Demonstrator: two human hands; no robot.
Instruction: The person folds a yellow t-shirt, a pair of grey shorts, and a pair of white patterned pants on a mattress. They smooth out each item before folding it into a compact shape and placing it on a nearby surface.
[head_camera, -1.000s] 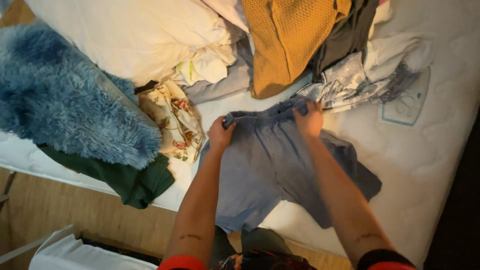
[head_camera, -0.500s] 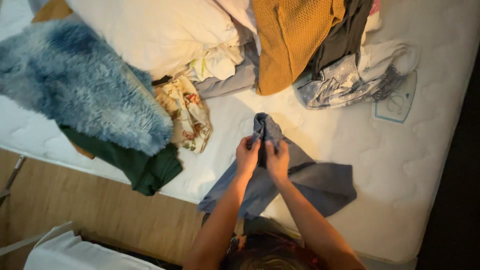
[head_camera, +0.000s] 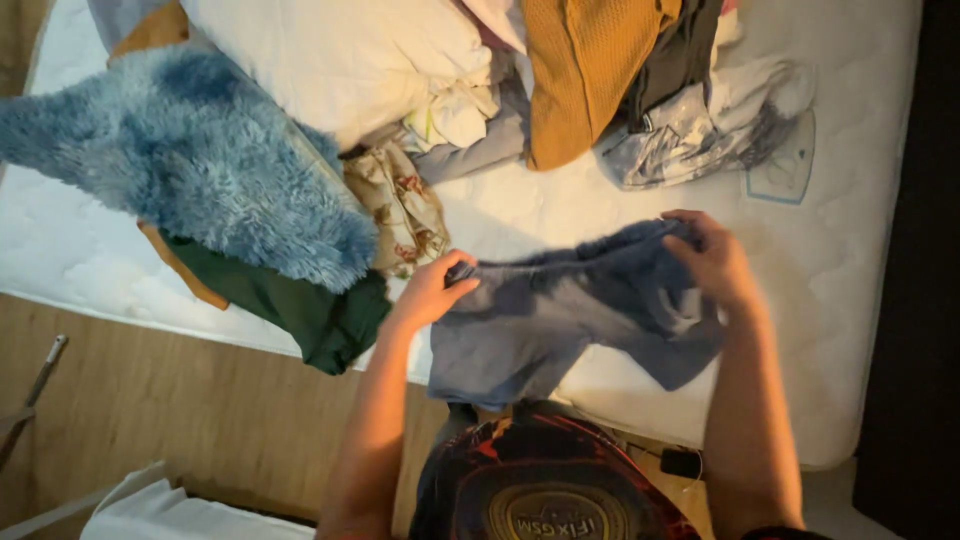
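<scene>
At the far left I see a shaggy blue blanket (head_camera: 190, 170) heaped on the white mattress (head_camera: 860, 300), with a dark green garment (head_camera: 300, 315) sticking out from under its lower edge and hanging toward the wooden floor (head_camera: 200, 410). Just right of that lies a floral cloth (head_camera: 400, 205), and above it a big white pillow (head_camera: 340, 60). My left hand (head_camera: 430, 290) comes next: its fingers are pinched shut on the left top corner of the grey-blue shorts (head_camera: 560, 310), close to the floral cloth. The shorts are stretched out flat between my two hands near the front edge of the mattress, their lower part drooping over that edge toward me. Above them, well apart, a mustard knitted top (head_camera: 580, 70) lies beside a dark garment (head_camera: 670, 60) and a crumpled pale grey printed piece (head_camera: 700, 125). My right hand (head_camera: 715, 260) grips the right top corner of the shorts, fingers curled closed over the waistband. Further right the mattress runs on to its edge against a dark strip
</scene>
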